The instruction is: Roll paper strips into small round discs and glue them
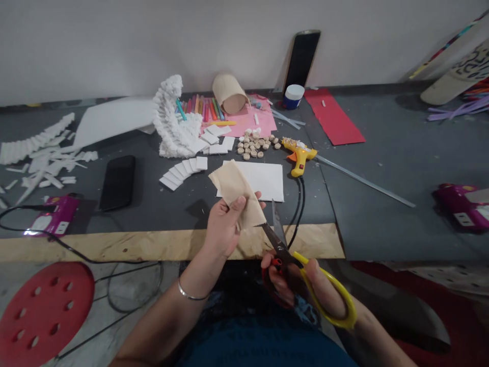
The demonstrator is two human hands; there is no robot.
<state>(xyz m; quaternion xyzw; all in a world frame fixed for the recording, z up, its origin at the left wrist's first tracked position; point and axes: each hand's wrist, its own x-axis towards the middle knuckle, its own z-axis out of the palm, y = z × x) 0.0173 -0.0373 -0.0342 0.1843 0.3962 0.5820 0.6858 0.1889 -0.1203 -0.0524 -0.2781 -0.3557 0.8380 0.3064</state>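
Your right hand (301, 283) is clenched in the yellow-handled scissors (282, 250), blades open just beside the beige sheet (233, 191) that your left hand (223, 227) is grasping.

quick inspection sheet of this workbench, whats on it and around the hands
surface: dark grey table, plywood strip along the near edge
job's things: beige sheet with zigzag edge; scissors with yellow and red handles, blades open at the sheet's lower corner; white card beyond
clutter: white foam-like pieces, wooden discs, coloured sticks, black phone, yellow glue gun
hands: left hand grips the sheet; right hand holds the scissors
cables: black cord below the glue gun; black cable at left
surroundings: red perforated stool, white wall
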